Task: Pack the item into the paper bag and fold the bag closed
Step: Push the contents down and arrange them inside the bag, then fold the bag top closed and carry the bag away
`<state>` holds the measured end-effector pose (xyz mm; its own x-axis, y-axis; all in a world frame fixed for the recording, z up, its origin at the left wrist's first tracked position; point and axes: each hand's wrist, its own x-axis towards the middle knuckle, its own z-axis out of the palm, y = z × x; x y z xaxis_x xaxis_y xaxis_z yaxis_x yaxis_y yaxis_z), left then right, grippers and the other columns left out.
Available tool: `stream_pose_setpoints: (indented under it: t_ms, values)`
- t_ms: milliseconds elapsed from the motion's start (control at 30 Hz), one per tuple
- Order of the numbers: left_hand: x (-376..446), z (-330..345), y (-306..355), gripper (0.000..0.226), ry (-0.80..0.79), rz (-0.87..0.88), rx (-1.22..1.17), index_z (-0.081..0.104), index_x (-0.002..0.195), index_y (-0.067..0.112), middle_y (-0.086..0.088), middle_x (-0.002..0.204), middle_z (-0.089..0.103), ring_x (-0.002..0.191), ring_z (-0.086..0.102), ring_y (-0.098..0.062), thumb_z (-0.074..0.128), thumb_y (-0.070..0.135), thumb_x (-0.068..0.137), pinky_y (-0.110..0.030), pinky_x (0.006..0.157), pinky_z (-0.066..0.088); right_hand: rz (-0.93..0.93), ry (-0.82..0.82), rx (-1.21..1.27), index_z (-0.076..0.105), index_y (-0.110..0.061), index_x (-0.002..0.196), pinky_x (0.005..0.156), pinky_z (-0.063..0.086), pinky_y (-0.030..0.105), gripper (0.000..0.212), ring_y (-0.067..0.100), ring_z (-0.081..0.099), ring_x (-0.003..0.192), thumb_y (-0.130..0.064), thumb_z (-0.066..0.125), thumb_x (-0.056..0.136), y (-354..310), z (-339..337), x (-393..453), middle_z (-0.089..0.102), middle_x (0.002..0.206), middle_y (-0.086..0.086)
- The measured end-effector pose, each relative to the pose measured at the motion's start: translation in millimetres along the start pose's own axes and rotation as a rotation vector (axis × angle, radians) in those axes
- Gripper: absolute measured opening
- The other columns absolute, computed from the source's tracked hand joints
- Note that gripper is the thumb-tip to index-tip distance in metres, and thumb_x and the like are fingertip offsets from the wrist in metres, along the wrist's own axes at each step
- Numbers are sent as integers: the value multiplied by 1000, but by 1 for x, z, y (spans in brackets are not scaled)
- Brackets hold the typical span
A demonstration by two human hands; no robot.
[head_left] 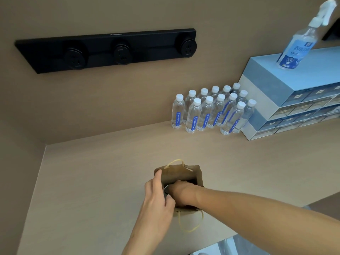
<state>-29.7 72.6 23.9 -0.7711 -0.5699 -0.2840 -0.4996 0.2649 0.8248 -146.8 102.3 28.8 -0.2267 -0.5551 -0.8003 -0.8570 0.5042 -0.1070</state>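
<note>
A small brown paper bag (181,174) with pale cord handles stands open on the beige counter, near its front edge. My left hand (156,195) holds the bag's left rim, with the index finger stretched up along the edge. My right hand (181,192) reaches down into the bag's mouth, and its fingers are hidden inside. A pale rounded item (166,189) shows between the two hands at the bag's opening; most of it is covered, and I cannot tell whether the right hand grips it.
Several small water bottles (211,110) stand in rows at the back right. Stacked blue-grey boxes (287,100) carry a spray bottle (299,43). A black socket strip (110,50) is on the wall. The counter's front edge (276,218) runs diagonally at the right.
</note>
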Motion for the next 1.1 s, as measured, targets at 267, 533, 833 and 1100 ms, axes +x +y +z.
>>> stream_pose_setpoints:
  t_ms: [267,533,833,1100]
  values:
    - [0,-28,-16,49,124,-9,-196,22,134,59,16,124,49,85,64,-6,44,40,94,-26,64,60,-307,345,438,63,-24,104,65,54,27,29,16,66,82,-10,41,90,66,-44,-100,70,95,-1]
    - [21,-35,-13,41,-142,-346,-585,58,119,53,-7,114,65,99,68,-28,42,64,83,-43,73,63,93,467,1401,51,-46,119,53,54,28,32,20,66,58,-55,34,94,77,51,-80,61,105,5]
    - [27,-4,-16,24,16,-367,-598,76,69,9,-12,85,75,72,71,-18,62,11,88,-23,58,55,94,478,1784,68,5,89,70,61,43,51,32,68,78,-41,48,96,58,51,-34,68,89,21]
    - [20,8,-41,49,87,-256,-380,68,91,19,-3,84,44,63,51,-18,82,10,44,-28,59,51,-68,574,1543,65,-18,110,61,55,27,41,23,64,86,8,67,78,62,79,-21,57,106,7]
